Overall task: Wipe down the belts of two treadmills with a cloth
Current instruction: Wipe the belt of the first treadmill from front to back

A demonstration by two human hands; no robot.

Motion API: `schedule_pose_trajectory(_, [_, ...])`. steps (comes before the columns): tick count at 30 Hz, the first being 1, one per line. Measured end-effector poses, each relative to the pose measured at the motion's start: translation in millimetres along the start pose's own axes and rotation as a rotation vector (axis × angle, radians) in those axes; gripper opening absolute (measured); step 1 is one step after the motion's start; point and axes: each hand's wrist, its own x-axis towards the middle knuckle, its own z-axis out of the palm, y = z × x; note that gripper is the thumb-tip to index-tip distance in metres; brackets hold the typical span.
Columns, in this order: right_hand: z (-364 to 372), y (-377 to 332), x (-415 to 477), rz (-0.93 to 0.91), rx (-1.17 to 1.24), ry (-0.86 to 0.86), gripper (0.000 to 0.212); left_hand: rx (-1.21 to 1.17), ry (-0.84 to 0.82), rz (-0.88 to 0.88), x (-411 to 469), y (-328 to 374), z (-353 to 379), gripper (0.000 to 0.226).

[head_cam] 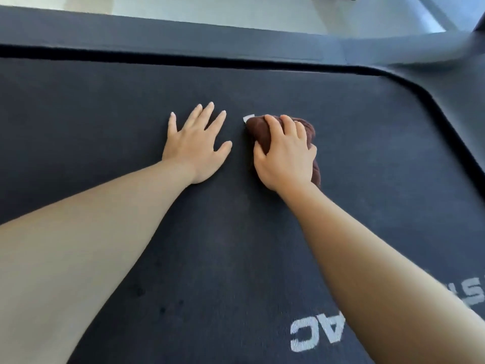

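My right hand (pixel 284 156) clutches the bunched brown cloth (pixel 265 132), pressing it onto the dark belt (pixel 105 122). My left hand (pixel 195 145) lies flat beside it, fingers spread, holding nothing. White lettering (pixel 315 334) shows on the belt near my right forearm.
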Motion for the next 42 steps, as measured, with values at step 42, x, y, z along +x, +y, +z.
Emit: schedule_pose_trajectory(42, [24,-81,116,-0.185,0.001,-0.071,0.056,-0.085,0.067,0.05,-54,-53,-5,0.057])
